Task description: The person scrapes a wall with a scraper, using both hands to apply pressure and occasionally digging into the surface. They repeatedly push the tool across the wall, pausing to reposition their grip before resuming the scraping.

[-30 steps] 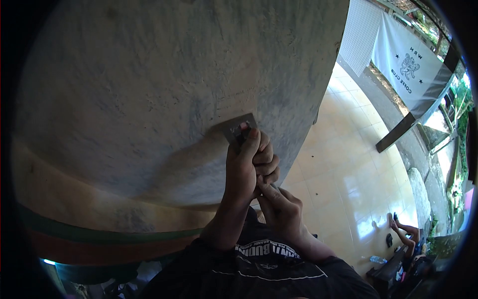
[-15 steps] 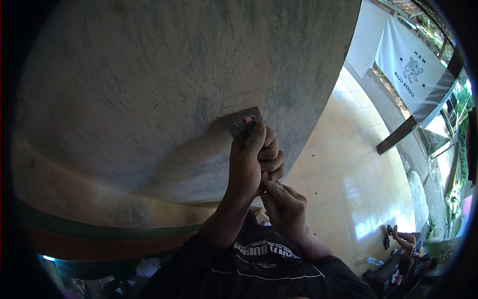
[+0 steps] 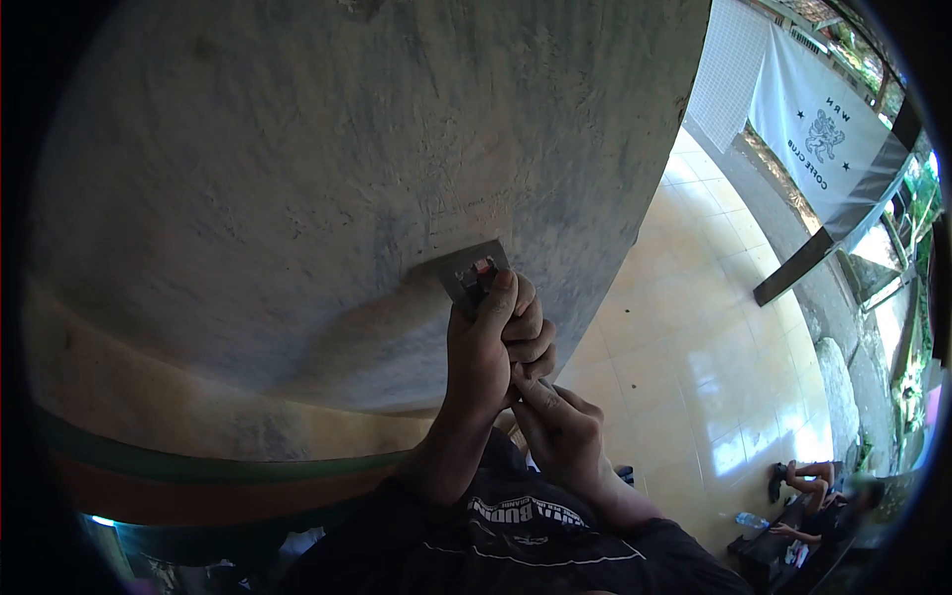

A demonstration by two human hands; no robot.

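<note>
My left hand (image 3: 486, 347) is wrapped round the handle of a plastering trowel, thumb along the top. The trowel's flat grey metal blade (image 3: 488, 252) lies against, or very close to, the rough grey plastered wall (image 3: 297, 169). Just below, my right hand (image 3: 563, 421) is closed, its fingers pressed together at the lower end of the trowel's handle and against my left hand. Both palms hide most of the handle. Trowel and hands cast a soft shadow on the plaster, to the left.
Shiny cream floor tiles (image 3: 684, 367) stretch along the right. A white banner (image 3: 823, 124) hangs at the upper right beside a dark post (image 3: 793, 268). A person (image 3: 818, 496) sits at the lower right, near a plastic bottle (image 3: 752, 520). A green-edged band (image 3: 198, 471) runs below the wall.
The trowel and both hands sit slightly lower and further left in view; the wall marks have shifted similarly. The grip looks the same. More of the seated person shows.
</note>
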